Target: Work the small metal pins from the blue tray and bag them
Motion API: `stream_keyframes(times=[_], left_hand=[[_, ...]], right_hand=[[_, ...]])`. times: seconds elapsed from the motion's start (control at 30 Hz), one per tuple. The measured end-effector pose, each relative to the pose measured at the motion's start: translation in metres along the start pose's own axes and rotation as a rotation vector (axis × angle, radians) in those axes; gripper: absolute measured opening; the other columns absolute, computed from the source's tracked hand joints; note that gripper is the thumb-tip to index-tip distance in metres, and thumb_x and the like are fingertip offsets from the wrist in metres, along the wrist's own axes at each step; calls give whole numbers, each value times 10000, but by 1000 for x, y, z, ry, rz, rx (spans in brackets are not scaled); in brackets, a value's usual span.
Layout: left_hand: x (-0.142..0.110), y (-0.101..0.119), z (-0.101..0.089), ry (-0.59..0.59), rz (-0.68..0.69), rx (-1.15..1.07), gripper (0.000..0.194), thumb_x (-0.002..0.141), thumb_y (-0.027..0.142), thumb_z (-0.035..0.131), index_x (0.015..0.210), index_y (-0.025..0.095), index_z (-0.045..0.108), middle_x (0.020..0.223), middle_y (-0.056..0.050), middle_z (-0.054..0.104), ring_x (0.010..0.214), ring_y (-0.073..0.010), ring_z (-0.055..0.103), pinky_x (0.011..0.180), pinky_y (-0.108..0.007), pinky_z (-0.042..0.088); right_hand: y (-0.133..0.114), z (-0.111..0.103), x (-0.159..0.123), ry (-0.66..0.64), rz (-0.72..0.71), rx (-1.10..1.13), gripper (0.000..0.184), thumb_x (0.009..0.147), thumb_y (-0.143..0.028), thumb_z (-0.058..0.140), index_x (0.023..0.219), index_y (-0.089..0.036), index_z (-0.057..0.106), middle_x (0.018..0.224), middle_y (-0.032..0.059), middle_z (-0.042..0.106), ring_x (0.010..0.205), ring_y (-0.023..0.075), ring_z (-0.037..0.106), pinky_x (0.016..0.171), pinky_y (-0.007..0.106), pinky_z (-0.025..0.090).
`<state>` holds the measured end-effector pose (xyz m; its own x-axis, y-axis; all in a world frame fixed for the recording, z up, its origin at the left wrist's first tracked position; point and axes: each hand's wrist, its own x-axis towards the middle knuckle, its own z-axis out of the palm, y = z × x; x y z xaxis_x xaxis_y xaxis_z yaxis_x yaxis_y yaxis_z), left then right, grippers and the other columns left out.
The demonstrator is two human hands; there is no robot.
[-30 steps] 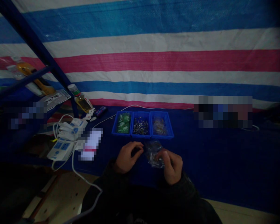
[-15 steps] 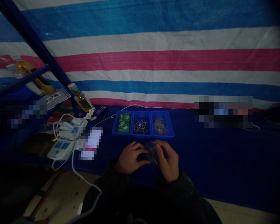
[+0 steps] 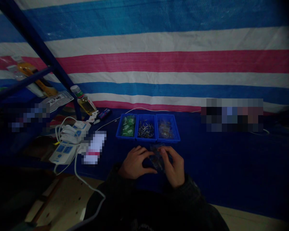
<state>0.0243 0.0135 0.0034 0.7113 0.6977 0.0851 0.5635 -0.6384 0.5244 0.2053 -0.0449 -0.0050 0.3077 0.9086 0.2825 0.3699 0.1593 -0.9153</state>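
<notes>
Between my two hands is a small clear plastic bag [image 3: 156,158], dark and crumpled, its contents too dim to make out. My right hand [image 3: 174,165] pinches the bag's right side between thumb and fingers. On the other side, my left hand [image 3: 136,163] curves around the bag's left edge, with thumb and fingers spread apart against it. Just beyond the hands stand three joined blue bins. The left bin [image 3: 118,133] contains green pieces [image 3: 128,125], the middle one short metal pins [image 3: 145,129], and the right one small clear-looking pieces [image 3: 165,129].
A white power strip [image 3: 62,154] with plugs and cables lies left on the blue table [image 3: 219,166], near a blurred-out phone-like object [image 3: 95,149]. Behind it are a bottle [image 3: 85,102] and a dark blue pack [image 3: 104,114]. Striped sheeting [image 3: 159,61] hangs behind.
My left thumb has shifted slightly right along the bag's near edge, and the bag has spread a little flatter. My right hand stays almost in place.
</notes>
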Motion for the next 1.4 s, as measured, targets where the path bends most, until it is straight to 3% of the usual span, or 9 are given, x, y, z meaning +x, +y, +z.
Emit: stream_keyframes(times=[0.1, 0.33, 0.47, 0.77, 0.9, 1.1, 1.3, 1.4], left_hand=[[0, 2, -2, -26, 5, 32, 720, 648, 698, 791, 1234, 294, 677, 1095, -42, 668, 1051, -275, 571, 924, -416, 428], [-1, 1, 0, 43, 31, -41, 259, 892, 439, 696, 1075, 269, 764, 1008, -47, 696, 987, -226, 593, 871, -363, 450], [-1, -2, 4, 130, 41, -116, 193, 960, 306, 611, 937, 208, 776, 926, -57, 725, 904, -202, 621, 842, -340, 470], [-4, 2, -8, 297, -165, -452, 96, 944, 223, 607, 917, 183, 691, 808, -17, 745, 750, -151, 703, 762, -255, 513], [-4, 5, -12, 297, -191, -519, 56, 929, 218, 624, 909, 184, 662, 800, -8, 757, 766, -153, 725, 789, -249, 512], [-4, 8, -16, 267, -178, -614, 78, 960, 255, 598, 936, 182, 609, 861, -30, 771, 833, -174, 741, 826, -267, 512], [-5, 6, -11, 196, -159, -671, 93, 993, 269, 545, 988, 181, 578, 930, -44, 761, 895, -180, 735, 850, -277, 522], [-4, 4, -9, 193, -117, -608, 108, 976, 266, 568, 998, 175, 623, 952, -51, 751, 914, -185, 716, 859, -287, 519]], right_hand=[[-1, 0, 0, 0, 3, 11, 250, 1012, -351, 498, 935, -211, 691, 939, 44, 725, 893, 210, 675, 815, 318, 501], [0, 1, 0, -11, 7, 16, 257, 1016, -361, 496, 940, -209, 690, 938, 44, 718, 883, 206, 670, 816, 320, 495], [2, 1, -1, -7, 3, 8, 273, 1017, -375, 491, 934, -208, 689, 928, 56, 720, 877, 216, 665, 804, 330, 498], [-1, 1, 0, -15, 10, -1, 212, 991, -364, 542, 977, -213, 690, 946, 54, 720, 877, 213, 667, 799, 341, 518], [0, 4, 1, -36, -9, -3, 186, 948, -360, 611, 1057, -223, 675, 947, 44, 710, 830, 201, 664, 761, 334, 526], [4, 7, 2, -29, -31, -27, 300, 921, -351, 643, 1196, -231, 642, 993, 50, 718, 828, 204, 678, 783, 353, 549], [7, 8, 1, -177, -108, -53, 144, 946, -316, 619, 984, -239, 735, 938, 47, 755, 855, 215, 707, 809, 346, 555], [5, 8, 0, -177, -151, -45, 160, 966, -290, 582, 935, -239, 730, 920, 52, 751, 856, 217, 701, 810, 351, 548]])
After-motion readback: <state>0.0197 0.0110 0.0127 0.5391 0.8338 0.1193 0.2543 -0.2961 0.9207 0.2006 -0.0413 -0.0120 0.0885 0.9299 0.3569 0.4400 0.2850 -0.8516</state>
